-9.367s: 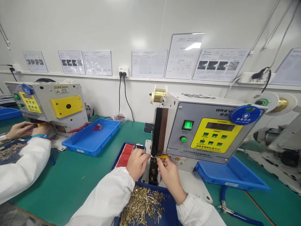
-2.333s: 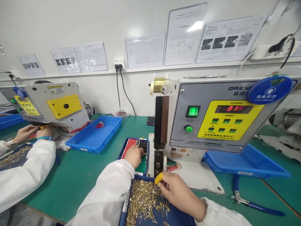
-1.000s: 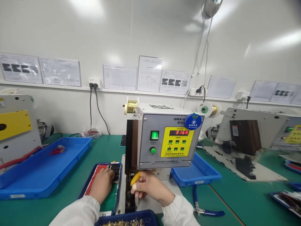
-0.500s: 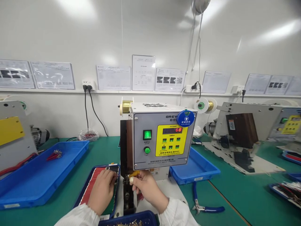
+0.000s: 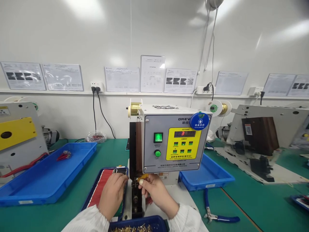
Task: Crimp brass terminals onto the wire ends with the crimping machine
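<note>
My left hand (image 5: 113, 191) hangs over a dark blue tray (image 5: 84, 206) of red wires (image 5: 102, 183) laid side by side. Its fingers are together, with the tips beside the black crimping head (image 5: 135, 199) of the machine (image 5: 178, 111). What they pinch is too small to tell. From the other side my right hand (image 5: 156, 191) reaches in, thumb and forefinger pinched at the crimping head, just below a yellow part (image 5: 143, 176). Some red wire (image 5: 149, 200) shows under this palm; whether it runs into the pinch is hidden.
In front, a small blue tray (image 5: 163, 222) holds brass-coloured terminals (image 5: 132, 229). Blue-handled cutters (image 5: 212, 217) lie at the right, near a blue tray (image 5: 207, 184). A long blue tray (image 5: 48, 190) at left carries a red wire bundle (image 5: 63, 155). Another machine (image 5: 260, 129) stands at right.
The whole view has shifted, so everything sits a little further right. The machine's red display has gone from 68 to 3. Both hands stay at the crimping head with little movement.
</note>
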Available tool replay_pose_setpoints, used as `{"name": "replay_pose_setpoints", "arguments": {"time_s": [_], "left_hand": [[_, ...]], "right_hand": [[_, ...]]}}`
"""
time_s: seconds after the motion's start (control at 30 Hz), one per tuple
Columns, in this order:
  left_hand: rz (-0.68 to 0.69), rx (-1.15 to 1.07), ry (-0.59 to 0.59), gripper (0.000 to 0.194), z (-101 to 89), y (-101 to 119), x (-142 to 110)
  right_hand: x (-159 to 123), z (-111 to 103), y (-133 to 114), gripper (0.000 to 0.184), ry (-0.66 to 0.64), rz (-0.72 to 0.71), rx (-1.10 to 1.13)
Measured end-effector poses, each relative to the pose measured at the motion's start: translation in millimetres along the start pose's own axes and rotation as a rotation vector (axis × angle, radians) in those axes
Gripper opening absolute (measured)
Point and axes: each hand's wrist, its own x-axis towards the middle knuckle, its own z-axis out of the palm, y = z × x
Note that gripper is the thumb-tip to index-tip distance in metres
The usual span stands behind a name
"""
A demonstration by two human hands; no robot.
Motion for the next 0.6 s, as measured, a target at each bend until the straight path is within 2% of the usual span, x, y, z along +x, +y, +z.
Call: {"name": "replay_pose_setpoints", "arguments": {"time_s": [0.4,0.6], "left_hand": [[-0.001,-0.007,-0.003,0.029,-0.2,2.0,-0.2],[0.096,0.024,0.077,0.027,-0.2,3.7,1.4]], "right_hand": [[2.3,0.3,5.8,0.037,0.009,-0.021,0.039],[1.0,0.4,3.0,0.035,0.014,-0.007,0.037]]}}
